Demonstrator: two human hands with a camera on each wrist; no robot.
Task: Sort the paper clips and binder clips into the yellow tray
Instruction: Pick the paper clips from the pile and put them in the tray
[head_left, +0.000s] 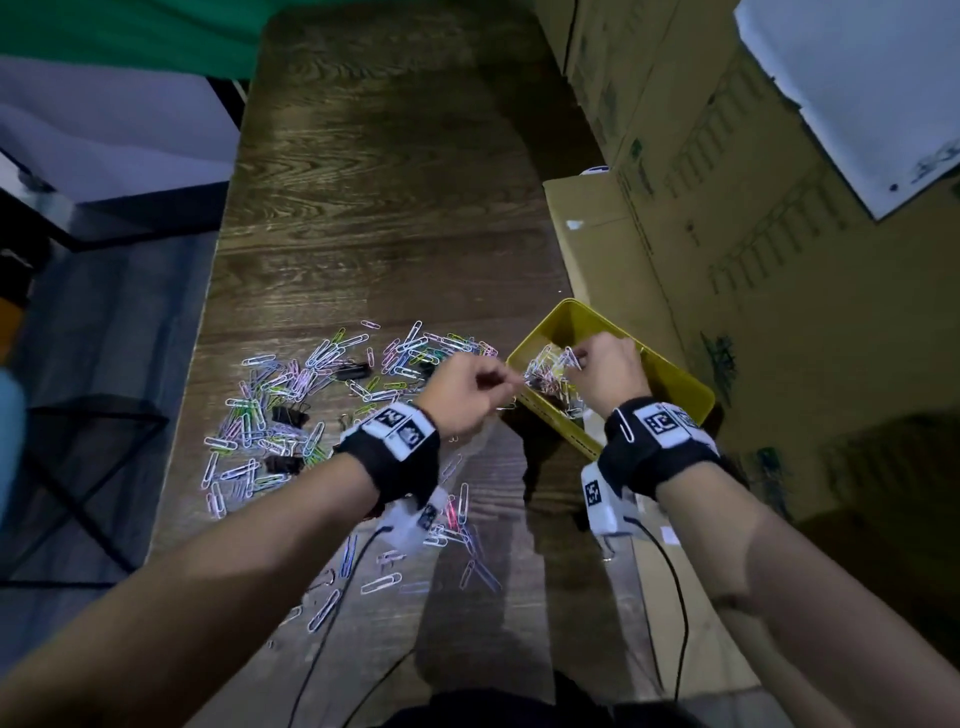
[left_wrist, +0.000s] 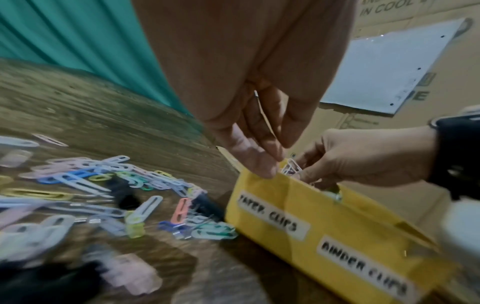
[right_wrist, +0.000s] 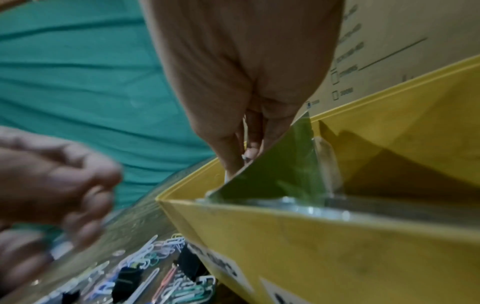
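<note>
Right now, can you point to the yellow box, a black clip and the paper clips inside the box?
yellow plastic tray (head_left: 685, 387): head view, far rim.
black metal binder clip (head_left: 284, 414): head view, body.
pile of paper clips in tray (head_left: 543, 371): head view, pile's middle.

It looks like a storage room or back office used as a work place. A long dark wooden table (head_left: 374, 218) stands in the middle. Right of the table, printed cardboard boxes (head_left: 753, 249) are stacked high, with a white sheet (head_left: 857, 88) fixed on them. Behind the table hangs a green curtain (head_left: 130, 31). Left of the table stands a black wire rack (head_left: 78, 467).
</note>
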